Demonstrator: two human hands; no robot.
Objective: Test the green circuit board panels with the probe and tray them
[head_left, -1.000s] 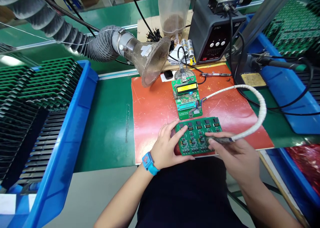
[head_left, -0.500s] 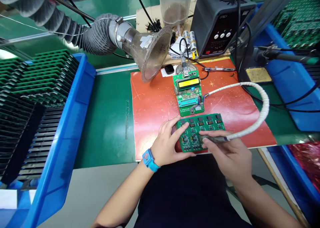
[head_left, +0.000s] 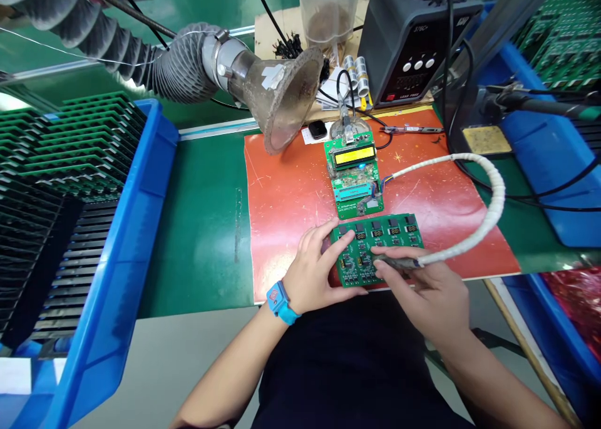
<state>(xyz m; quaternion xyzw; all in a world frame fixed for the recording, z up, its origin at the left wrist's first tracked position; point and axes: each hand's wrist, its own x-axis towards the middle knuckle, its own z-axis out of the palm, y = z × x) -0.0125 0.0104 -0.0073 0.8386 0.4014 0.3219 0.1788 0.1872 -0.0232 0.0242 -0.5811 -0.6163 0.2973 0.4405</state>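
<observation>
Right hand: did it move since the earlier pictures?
Yes. Judged against the flat green circuit board, the right hand has moved left, towards the left hand.

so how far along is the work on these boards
Set up: the display board is lit and cabled to the probe. In hand: left hand steadies the circuit panel, right hand holds the probe over it. Remaining: unclear; nothing marks any section or racked board finished.
</observation>
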